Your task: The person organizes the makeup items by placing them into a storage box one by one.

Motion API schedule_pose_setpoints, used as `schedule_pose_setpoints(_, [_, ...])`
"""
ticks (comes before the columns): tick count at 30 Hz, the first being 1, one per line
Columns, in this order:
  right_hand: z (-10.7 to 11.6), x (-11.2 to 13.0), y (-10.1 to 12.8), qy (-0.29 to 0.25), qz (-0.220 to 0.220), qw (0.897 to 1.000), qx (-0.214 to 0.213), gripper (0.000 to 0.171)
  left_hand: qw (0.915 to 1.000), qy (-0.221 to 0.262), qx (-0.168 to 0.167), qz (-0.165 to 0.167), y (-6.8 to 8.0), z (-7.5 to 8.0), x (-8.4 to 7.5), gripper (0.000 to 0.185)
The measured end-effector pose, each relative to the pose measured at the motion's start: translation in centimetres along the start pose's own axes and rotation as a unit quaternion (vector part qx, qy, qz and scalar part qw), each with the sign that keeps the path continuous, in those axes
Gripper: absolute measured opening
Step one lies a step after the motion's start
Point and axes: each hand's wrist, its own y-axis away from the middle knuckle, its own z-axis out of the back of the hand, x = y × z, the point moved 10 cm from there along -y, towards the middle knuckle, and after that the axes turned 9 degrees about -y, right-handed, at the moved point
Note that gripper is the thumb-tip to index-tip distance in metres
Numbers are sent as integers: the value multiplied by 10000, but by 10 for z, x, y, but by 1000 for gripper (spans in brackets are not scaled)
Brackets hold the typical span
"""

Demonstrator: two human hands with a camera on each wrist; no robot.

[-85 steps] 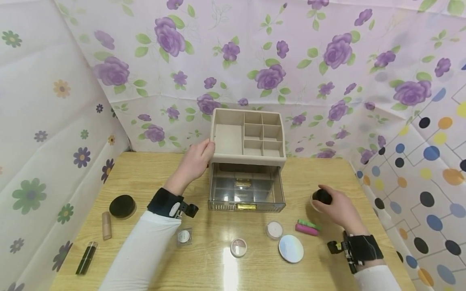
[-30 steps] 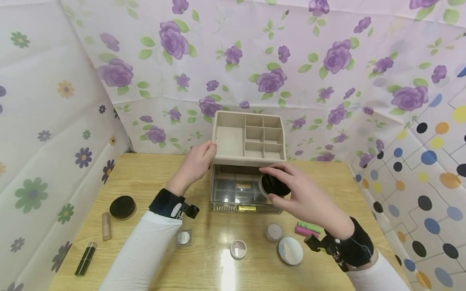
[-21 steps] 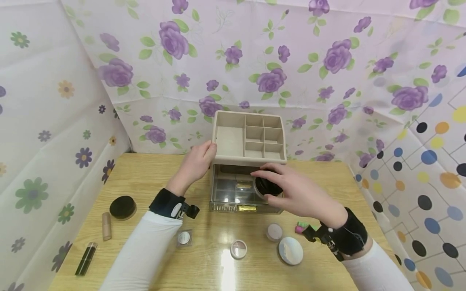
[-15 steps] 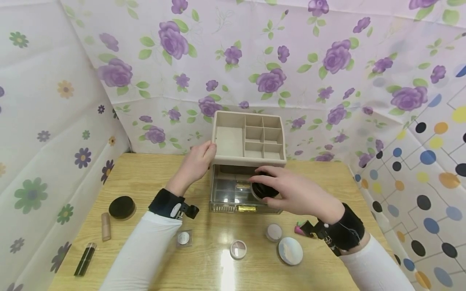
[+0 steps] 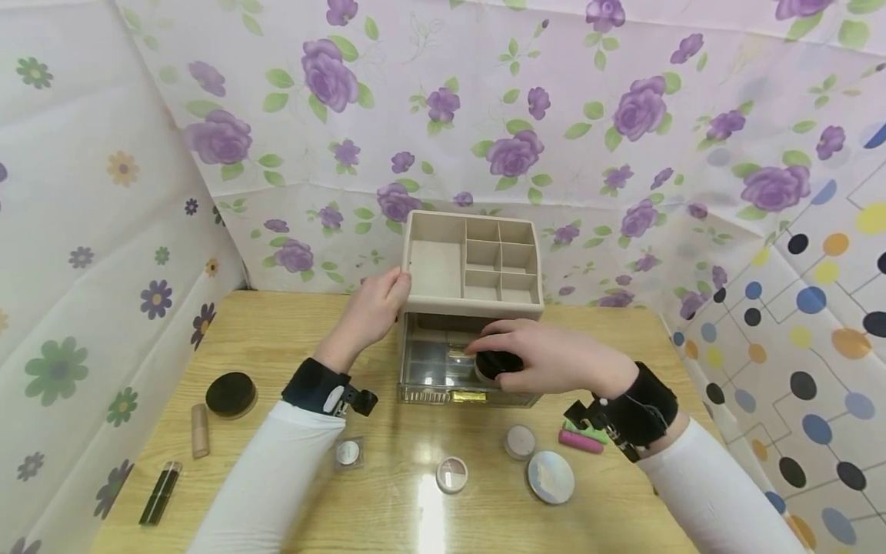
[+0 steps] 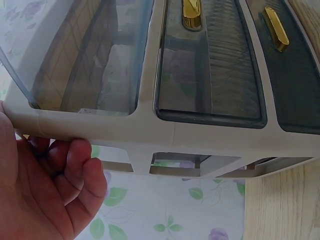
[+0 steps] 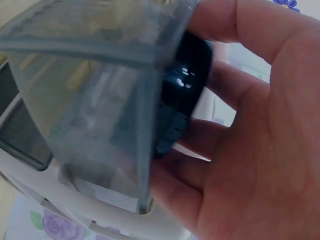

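Fingers and thumb of your right hand (image 5: 550, 355) are clamped on the black jar (image 5: 497, 365), located at the right side of the pulled-out clear drawer (image 5: 421, 396); contact with the drawer floor cannot be told. Your left hand (image 5: 370, 308) grips the upper left edge of the beige organizer (image 5: 471, 306), fingers curled. On the table (image 5: 388, 500) before the drawer, you have a pale pot (image 5: 520, 442) just beside a shiny compact (image 5: 551, 477). Farther left lie a black compact (image 5: 231, 394), beige tube (image 5: 199, 431) and dark tube (image 5: 161, 494).
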Motion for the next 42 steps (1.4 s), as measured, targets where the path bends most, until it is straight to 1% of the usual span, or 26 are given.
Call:
schedule_pose_setpoints(4, [-1,-1,-5,77,-96,9996,240,50,10000,-6,25,-19,0,-1,-1,46])
schedule_pose_setpoints(8, [-1,2,-9,244,-101,9986,458,49,10000,26,38,-27,0,-1,-2,45])
schedule_pose_setpoints(12, [-1,3,-12,265,-167,9975,638,48,10000,55,53,-27,0,-1,-2,45])
schedule_pose_setpoints(19, [0,2,-16,282,-192,9970,693,46,9999,81,54,29,0,-1,0,45])
schedule_pose_setpoints(29, [-1,1,-14,349,-80,9972,664,47,10000,43,83,12,0,-1,-1,45])
schedule_pose_setpoints(42, [1,2,-12,328,-82,9973,651,46,10000,19,63,28,0,-1,0,48])
